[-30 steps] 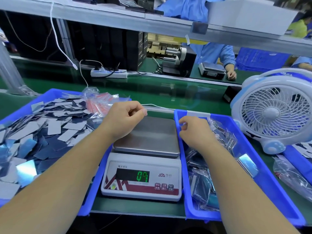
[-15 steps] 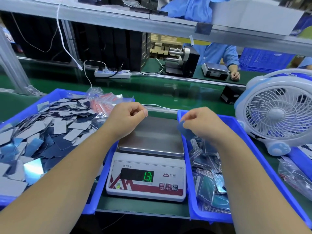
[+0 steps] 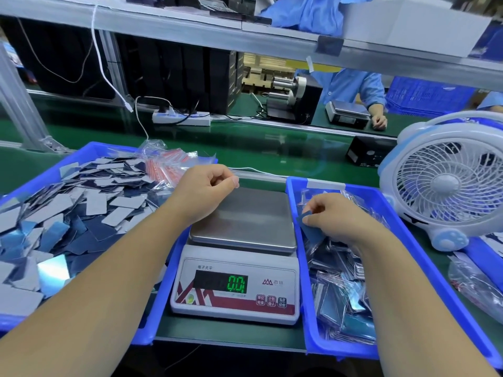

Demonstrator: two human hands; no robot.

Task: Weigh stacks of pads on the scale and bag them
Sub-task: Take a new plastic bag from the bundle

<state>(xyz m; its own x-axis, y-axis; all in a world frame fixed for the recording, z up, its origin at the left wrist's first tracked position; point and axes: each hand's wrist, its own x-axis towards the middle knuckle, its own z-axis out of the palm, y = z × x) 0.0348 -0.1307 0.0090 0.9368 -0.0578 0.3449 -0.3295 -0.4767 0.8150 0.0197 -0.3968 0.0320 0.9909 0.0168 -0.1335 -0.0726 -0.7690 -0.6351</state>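
Note:
The scale (image 3: 241,221) sits between two blue trays, its steel platter bare and its display showing 0.0. My left hand (image 3: 206,191) hovers over the platter's back left corner with fingers curled and thumb tip against the forefinger; nothing shows plainly between them. Low over the right tray (image 3: 402,240), my right hand (image 3: 337,219) pinches a blue pad (image 3: 310,229). That tray holds several bagged pads (image 3: 345,303). In the left tray (image 3: 89,151) lies a heap of loose grey and blue pads (image 3: 68,213).
Clear bags with red zip strips (image 3: 168,164) lie at the left tray's back right corner. A white and blue fan (image 3: 446,186) stands to the right, with more bags (image 3: 473,284) beside it. A power strip (image 3: 181,118) and cables lie on the green belt behind. Another worker sits opposite.
My right hand rose from the right tray with the blue pad, then came back down over that tray. The scale reading went from 13 to 0.0. My left hand stayed put.

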